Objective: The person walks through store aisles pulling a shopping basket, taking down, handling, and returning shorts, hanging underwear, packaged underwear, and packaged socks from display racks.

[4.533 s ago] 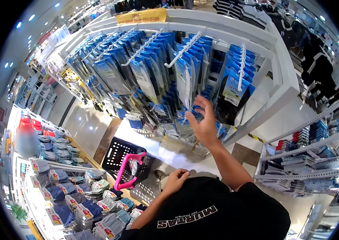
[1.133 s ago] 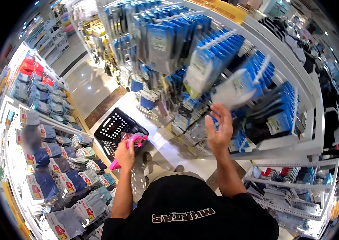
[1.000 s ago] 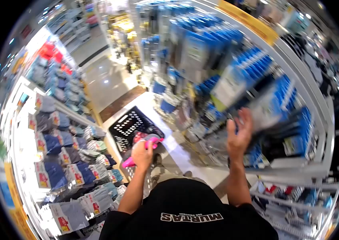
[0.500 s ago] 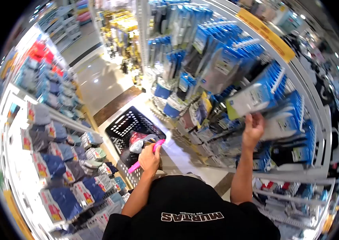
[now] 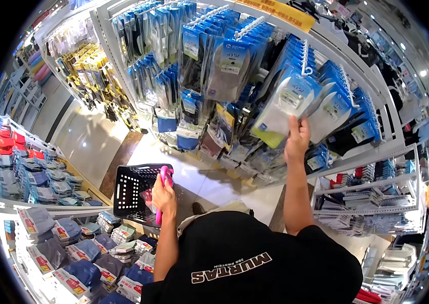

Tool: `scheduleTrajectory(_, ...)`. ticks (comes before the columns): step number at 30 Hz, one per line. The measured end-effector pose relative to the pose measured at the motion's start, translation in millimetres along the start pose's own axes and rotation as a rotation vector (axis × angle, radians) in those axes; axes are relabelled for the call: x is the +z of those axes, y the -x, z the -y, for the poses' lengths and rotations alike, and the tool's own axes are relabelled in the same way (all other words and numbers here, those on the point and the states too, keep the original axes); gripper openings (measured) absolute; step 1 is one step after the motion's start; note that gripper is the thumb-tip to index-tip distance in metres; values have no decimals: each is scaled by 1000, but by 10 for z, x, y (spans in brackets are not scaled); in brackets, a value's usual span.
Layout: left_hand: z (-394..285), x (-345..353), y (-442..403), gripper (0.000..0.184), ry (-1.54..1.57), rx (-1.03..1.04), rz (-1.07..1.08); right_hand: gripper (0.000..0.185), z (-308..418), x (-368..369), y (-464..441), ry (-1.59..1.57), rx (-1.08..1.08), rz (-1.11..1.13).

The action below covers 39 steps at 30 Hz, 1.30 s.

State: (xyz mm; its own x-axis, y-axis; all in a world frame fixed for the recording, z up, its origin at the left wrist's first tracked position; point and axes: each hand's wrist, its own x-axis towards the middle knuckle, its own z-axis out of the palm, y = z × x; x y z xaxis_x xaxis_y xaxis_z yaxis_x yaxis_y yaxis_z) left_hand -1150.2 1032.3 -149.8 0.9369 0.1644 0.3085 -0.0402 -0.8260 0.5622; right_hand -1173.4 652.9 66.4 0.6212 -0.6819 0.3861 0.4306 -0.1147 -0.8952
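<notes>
My left hand [image 5: 164,196] is closed around the pink handle [image 5: 159,215] of a black shopping basket [image 5: 129,195]. The basket has perforated walls and hangs low by my left side, with a reddish item partly visible inside. My right hand [image 5: 297,141] is raised to the rack and pinches the lower right part of a clear flat packet [image 5: 286,104]. This packet has a blue top and a pale item with a lime-green end, perhaps a sock. It is at the front of a row on a white hook [image 5: 305,63]. Another pale packet [image 5: 329,115] hangs just right of my hand.
Yellow packets [image 5: 90,68] hang further left on the rack. Folded, tagged garments [image 5: 80,276] lie on the shelf at lower left. A white wire shelf [image 5: 366,195] with stacked packs stands at right. Tiled floor [image 5: 85,129] shows between the displays.
The view has turned to the right, so the rack and basket appear further left. My right hand stays at the packet, which now faces me more squarely. The left hand keeps the basket handle.
</notes>
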Motion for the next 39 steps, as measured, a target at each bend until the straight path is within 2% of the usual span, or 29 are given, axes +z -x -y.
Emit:
scheduleTrajectory(2,-25,-97,-75,36,-10,-66,85,24,122,-56,114,-54,46,23)
scheduleTrajectory(7,113,-115,-155,36,-16,-56,85,31,393,-148,335,-279,172,92)
scheduleTrajectory(11,176,-177,-183,37,-18,-45,114,37,429,-120,440,-313,309,170)
scheduleTrajectory(12,197,-188,-186,38,-13,-41,120,38,389,-30,468,-287,358,73)
scheduleTrajectory(16,220,-209,-159,45,-10,21,88,38,-9,-2,741,-507,668,239)
scheduleTrajectory(19,-26,-402,-225,50,-20,267,-29,42,-265,165,1176,-782,1009,346)
scheduleTrajectory(20,-102,-444,-236,51,69,313,-11,43,-413,182,1335,-905,1081,376)
scheduleTrajectory(23,-311,-408,-117,39,387,284,200,42,-566,306,1679,-1215,1178,470)
scheduleTrajectory(25,-604,-437,-20,29,721,111,500,41,-504,411,1767,-1373,1217,509)
scheduleTrajectory(27,-883,-424,68,24,1052,-170,767,33,-238,534,1729,-1302,1258,493)
scheduleTrajectory(32,-1411,-468,-201,27,1498,-308,1044,35,-67,555,1767,-1309,1328,494)
scheduleTrajectory(36,-1593,-594,-429,22,1379,-296,1219,37,-143,507,1767,-1267,1275,602)
scheduleTrajectory(39,-1489,-455,-393,22,1328,-168,1163,36,-261,443,1785,-1006,1233,504)
